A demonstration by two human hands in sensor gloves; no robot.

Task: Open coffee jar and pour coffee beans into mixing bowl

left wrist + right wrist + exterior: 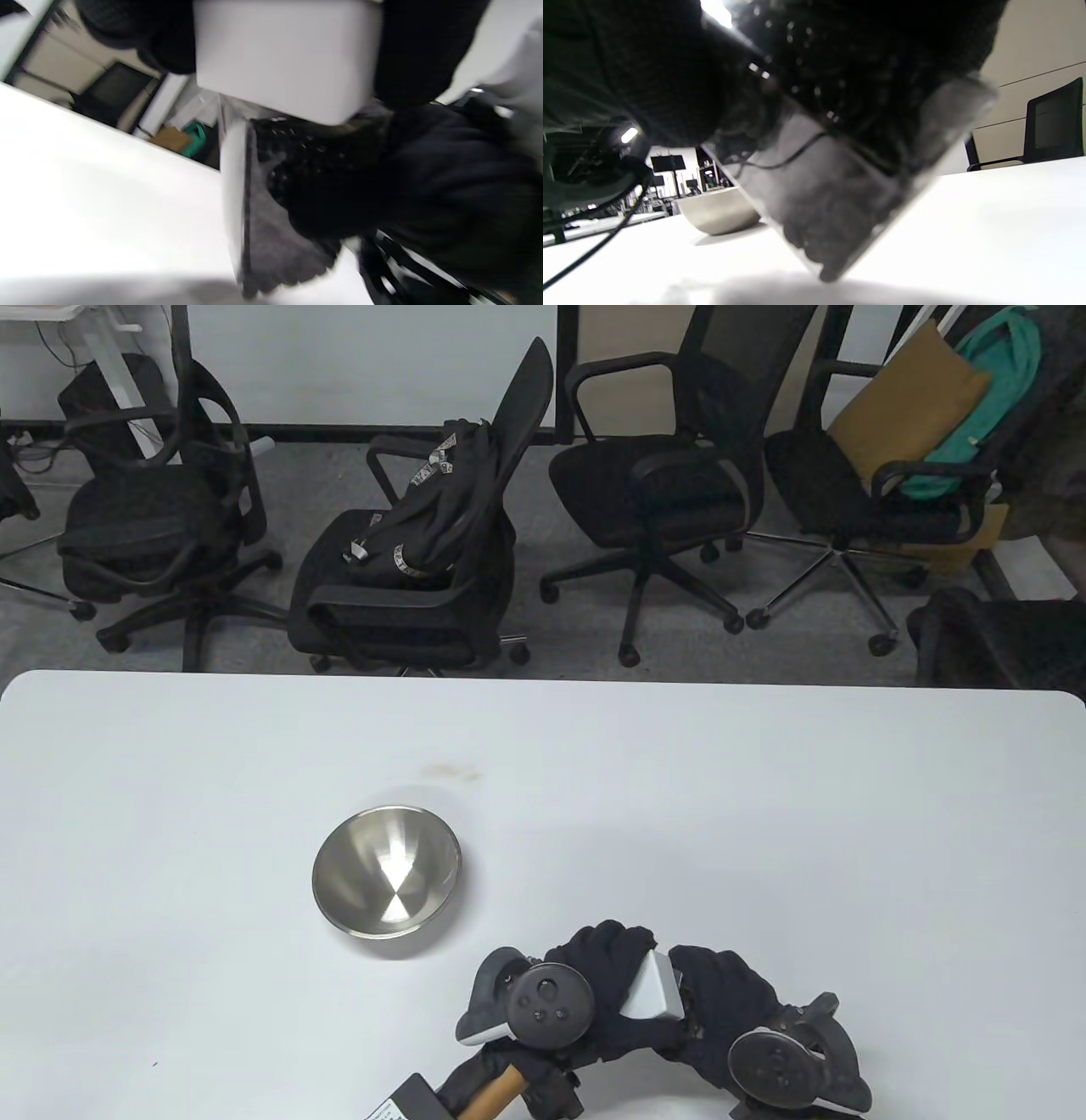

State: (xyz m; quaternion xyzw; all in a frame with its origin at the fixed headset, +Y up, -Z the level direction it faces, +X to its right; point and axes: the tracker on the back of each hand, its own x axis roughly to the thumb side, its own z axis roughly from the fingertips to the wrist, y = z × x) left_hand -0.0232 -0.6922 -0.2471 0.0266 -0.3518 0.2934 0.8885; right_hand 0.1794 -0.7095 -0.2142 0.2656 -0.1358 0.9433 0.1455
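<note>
The coffee jar (835, 199) is a clear container with dark beans in its lower end, held tilted just above the table near the front edge. Its white lid (653, 991) (284, 55) is on. My left hand (607, 971) grips the lid, with fingers (418, 46) curled on both sides of it. My right hand (725, 997) wraps round the jar body, its fingers (865, 63) over the upper part. The steel mixing bowl (386, 872) (721, 216) stands empty on the table, to the left of and beyond the hands.
A tool with a wooden handle (494, 1090) and a dark head lies at the front edge under my left wrist. The white table (764, 814) stretches wide to both sides. Several black office chairs (407, 560) stand beyond its far edge.
</note>
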